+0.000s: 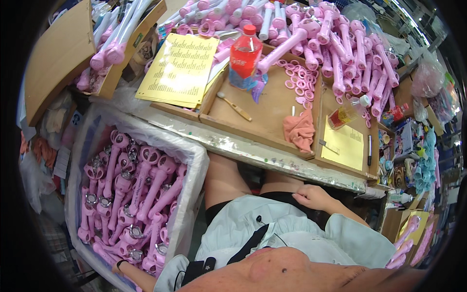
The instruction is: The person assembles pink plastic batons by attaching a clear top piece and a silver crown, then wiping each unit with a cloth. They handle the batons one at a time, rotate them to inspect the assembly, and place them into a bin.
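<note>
Fingers folded together on your right hand (315,198); left fingers not discernible

Head view: Your right hand rests on your lap, loosely fisted, with nothing visible in it. Your left wrist (125,268) is at the lower corner of the plastic-lined bin (198,163), beside the pink wands (141,187) packed inside. Whether those fingers are apart or gripping a wand cannot be told.

Before you stands a worn, paint-flecked bench (228,144). Its shallow wooden tray (267,124) carries a toothbrush (236,107), a red-capped bottle (246,58), pink rings (302,83) and a crumpled salmon cloth (298,129). Printed yellow sheets (177,68) lie to the left of the bottle; a second heap of wands (343,44) covers the far right of the bench. A black pen (369,150) lies by a yellow sheet (348,148) at right. An open cardboard box (58,61) flanks the bench at left; light-blue parts (425,163) hang in the cluttered area at far right.

Your left hand is lost among the pink parts. Lower layers in the bin are hidden, the far heaps are cut off at the upper edge, and the dark fisheye rim obscures the room's outer parts.
</note>
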Demonstrator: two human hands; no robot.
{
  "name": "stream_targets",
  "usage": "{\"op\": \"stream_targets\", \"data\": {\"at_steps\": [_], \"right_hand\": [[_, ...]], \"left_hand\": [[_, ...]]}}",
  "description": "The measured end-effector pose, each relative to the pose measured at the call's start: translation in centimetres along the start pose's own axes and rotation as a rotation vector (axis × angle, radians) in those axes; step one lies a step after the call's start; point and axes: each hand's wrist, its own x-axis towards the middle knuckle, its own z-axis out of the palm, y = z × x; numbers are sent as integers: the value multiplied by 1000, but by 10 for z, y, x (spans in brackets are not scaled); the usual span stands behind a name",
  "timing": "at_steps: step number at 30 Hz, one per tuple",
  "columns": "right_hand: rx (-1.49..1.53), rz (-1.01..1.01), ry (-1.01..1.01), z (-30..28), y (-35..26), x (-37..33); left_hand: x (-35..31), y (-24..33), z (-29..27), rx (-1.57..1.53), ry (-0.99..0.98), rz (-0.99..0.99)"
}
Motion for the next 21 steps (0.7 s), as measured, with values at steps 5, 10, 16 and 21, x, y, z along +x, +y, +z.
{"op": "stream_targets", "data": {"at_steps": [5, 10, 16, 21], "right_hand": [[-139, -344, 573, -62, -18, 33], [-218, -378, 841, -106, -16, 87], [-163, -456, 1036, -130, -16, 93], [430, -350, 1282, -130, -22, 88]], "left_hand": [[-99, 57, -16, -245, -62, 45], [-249, 123, -10, -333, -401, 101], [-401, 137, 24, -104, -920, 813], [-510, 84, 82, -139, -1771, 569]]}}
